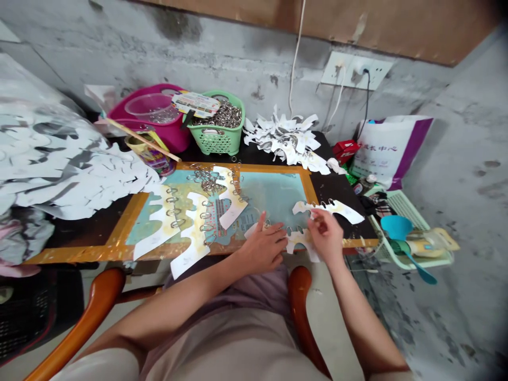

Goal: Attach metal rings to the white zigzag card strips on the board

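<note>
My left hand (265, 244) is over the front edge of the table, palm down, its fingers stretched out and the thumb apart. A white cut-out strip lies partly hidden beneath it. My right hand (327, 235) has its fingers curled, the tips together between two white strips; whatever they pinch is hidden. The lower strip (299, 242) sits at the table edge between my hands. Just beyond my right fingertips lies the upper strip (345, 210), with metal rings along its scalloped edge. Several more ringed strips (192, 259) lie to the left, near loose metal rings (210, 182).
A green basket (218, 140) full of rings and a magenta basket (174, 135) stand at the back. White cut-outs are heaped left (71, 180) and back right (293, 140). A can (161, 161) carries a stick. A pale basket (432, 259) hangs over the right edge.
</note>
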Available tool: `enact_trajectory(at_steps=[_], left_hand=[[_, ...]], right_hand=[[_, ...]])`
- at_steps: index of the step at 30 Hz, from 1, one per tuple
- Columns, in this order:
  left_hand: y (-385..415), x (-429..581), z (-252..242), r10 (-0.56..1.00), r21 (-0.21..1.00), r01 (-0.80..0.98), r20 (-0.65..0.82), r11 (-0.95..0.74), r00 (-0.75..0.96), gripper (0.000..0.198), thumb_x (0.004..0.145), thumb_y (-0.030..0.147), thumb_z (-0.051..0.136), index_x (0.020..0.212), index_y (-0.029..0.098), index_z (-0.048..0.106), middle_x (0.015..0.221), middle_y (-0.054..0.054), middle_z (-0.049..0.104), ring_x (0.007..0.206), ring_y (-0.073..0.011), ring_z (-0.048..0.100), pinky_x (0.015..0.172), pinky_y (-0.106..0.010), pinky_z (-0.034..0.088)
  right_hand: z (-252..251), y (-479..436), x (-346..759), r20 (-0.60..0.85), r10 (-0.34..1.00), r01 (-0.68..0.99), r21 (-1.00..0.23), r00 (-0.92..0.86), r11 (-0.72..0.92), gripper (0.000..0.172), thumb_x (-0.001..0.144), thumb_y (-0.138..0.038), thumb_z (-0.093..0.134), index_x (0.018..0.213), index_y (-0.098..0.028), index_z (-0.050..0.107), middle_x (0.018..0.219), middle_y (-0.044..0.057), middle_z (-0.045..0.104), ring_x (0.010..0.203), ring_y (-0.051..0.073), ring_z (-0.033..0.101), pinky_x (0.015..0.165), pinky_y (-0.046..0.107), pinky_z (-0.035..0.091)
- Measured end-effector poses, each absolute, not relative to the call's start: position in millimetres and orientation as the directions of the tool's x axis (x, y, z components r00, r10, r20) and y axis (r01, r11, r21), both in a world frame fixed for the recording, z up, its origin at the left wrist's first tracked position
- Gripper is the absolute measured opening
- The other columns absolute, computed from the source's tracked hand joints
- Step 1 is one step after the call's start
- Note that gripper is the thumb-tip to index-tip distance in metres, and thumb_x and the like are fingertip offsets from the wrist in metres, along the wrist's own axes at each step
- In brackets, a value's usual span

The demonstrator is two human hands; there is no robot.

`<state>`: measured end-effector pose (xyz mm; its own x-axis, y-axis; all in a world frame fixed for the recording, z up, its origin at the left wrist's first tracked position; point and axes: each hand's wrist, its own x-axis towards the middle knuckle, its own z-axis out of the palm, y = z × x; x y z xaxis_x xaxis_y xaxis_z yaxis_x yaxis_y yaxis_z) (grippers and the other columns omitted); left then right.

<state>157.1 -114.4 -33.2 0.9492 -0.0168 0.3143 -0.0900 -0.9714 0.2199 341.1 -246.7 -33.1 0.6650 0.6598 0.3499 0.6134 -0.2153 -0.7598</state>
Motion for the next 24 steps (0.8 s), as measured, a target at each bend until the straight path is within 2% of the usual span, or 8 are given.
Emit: enact_trajectory(at_steps=[3, 7, 11, 15, 17, 19, 21, 24], left_hand=[[-116.2, 156.1, -32.9, 0.029, 0.214, -0.041, 0.313, -0.976, 0.949, 0.028, 0.079, 0.024, 0.059, 0.106, 0.019, 0.064, 0.125, -0.013, 0.057, 0.128, -0.0305, 0.043, 0.113, -0.069, -0.001], [-119.0, 152.9, -33.5, 0.097, 0.234, 0.021, 0.321, -0.972, 0.942, 0.032, 0.077, 0.025, 0.061, 0.109, 0.019, 0.065, 0.130, -0.017, 0.048, 0.130, -0.0349, 0.039, 0.111, -0.070, 0.005], [-115.6, 149.2, -34.0, 0.197, 0.413, 0.015, 0.404, -0.911, 0.893, 0.024, 0.080, 0.021, 0.057, 0.102, 0.022, 0.068, 0.126, -0.013, 0.047, 0.124, -0.0298, 0.045, 0.114, -0.064, 0.010], [-101.6, 151.9, -18.0, 0.378, 0.568, 0.080, 0.430, -0.819, 0.820, 0.039, 0.085, 0.032, 0.057, 0.122, 0.017, 0.059, 0.130, -0.018, 0.041, 0.126, -0.0304, 0.042, 0.113, -0.058, 0.022], [-92.7, 156.0, -4.7, 0.311, 0.533, 0.072, 0.375, -0.843, 0.873, 0.040, 0.087, 0.040, 0.058, 0.123, 0.022, 0.059, 0.137, -0.018, 0.036, 0.132, -0.0347, 0.035, 0.110, -0.066, 0.016], [-84.8, 160.6, 8.5, 0.159, 0.498, -0.013, 0.301, -0.867, 0.940, 0.026, 0.090, 0.040, 0.055, 0.107, 0.026, 0.067, 0.141, -0.014, 0.035, 0.136, -0.0371, 0.029, 0.108, -0.072, 0.009], [-79.2, 164.5, 18.9, 0.036, 0.512, -0.105, 0.258, -0.853, 0.965, 0.022, 0.092, 0.037, 0.053, 0.094, 0.025, 0.071, 0.140, -0.011, 0.037, 0.138, -0.0370, 0.025, 0.108, -0.073, 0.007], [-74.4, 168.1, 28.5, -0.019, 0.577, -0.166, 0.252, -0.800, 0.967, 0.018, 0.091, 0.032, 0.054, 0.093, 0.024, 0.071, 0.140, -0.012, 0.037, 0.140, -0.0356, 0.023, 0.110, -0.070, 0.007]], right_hand=[[-30.8, -244.0, 344.9, 0.437, 0.731, 0.786, -0.578, 0.524, -0.217, 0.024, 0.087, -0.036, 0.059, 0.105, -0.022, 0.066, 0.105, 0.010, 0.058, 0.082, 0.021, 0.058, 0.073, 0.035, 0.050], [-28.0, -241.2, 340.3, 0.234, 0.941, 0.880, -0.462, 0.246, -0.115, 0.013, 0.079, -0.029, 0.069, 0.089, -0.021, 0.066, 0.105, 0.009, 0.057, 0.106, 0.028, 0.051, 0.094, 0.044, 0.041], [-21.5, -241.2, 332.2, 0.042, 0.960, 0.761, -0.620, 0.278, -0.193, 0.011, 0.079, -0.026, 0.067, 0.082, -0.019, 0.059, 0.086, 0.004, 0.060, 0.085, 0.021, 0.055, 0.075, 0.033, 0.043], [-4.8, -243.9, 324.0, -0.074, 0.951, 0.606, -0.755, 0.299, -0.249, 0.015, 0.081, -0.032, 0.065, 0.080, -0.020, 0.057, 0.074, -0.001, 0.058, 0.064, 0.014, 0.048, 0.062, 0.026, 0.039], [5.3, -245.4, 319.4, -0.067, 0.957, 0.572, -0.789, 0.281, -0.223, 0.015, 0.081, -0.032, 0.066, 0.080, -0.020, 0.058, 0.073, -0.002, 0.057, 0.065, 0.013, 0.048, 0.061, 0.026, 0.038], [14.3, -246.0, 315.8, -0.053, 0.964, 0.549, -0.813, 0.260, -0.193, 0.014, 0.081, -0.032, 0.065, 0.081, -0.020, 0.058, 0.074, -0.002, 0.057, 0.068, 0.014, 0.050, 0.062, 0.025, 0.038], [21.4, -245.5, 314.6, -0.045, 0.966, 0.535, -0.826, 0.254, -0.180, 0.014, 0.081, -0.032, 0.066, 0.084, -0.020, 0.059, 0.078, -0.001, 0.059, 0.070, 0.014, 0.052, 0.063, 0.025, 0.039], [29.4, -243.5, 317.5, -0.073, 0.972, 0.564, -0.804, 0.222, -0.189, 0.013, 0.083, -0.032, 0.065, 0.086, -0.020, 0.061, 0.080, 0.000, 0.062, 0.071, 0.014, 0.053, 0.063, 0.025, 0.038]])
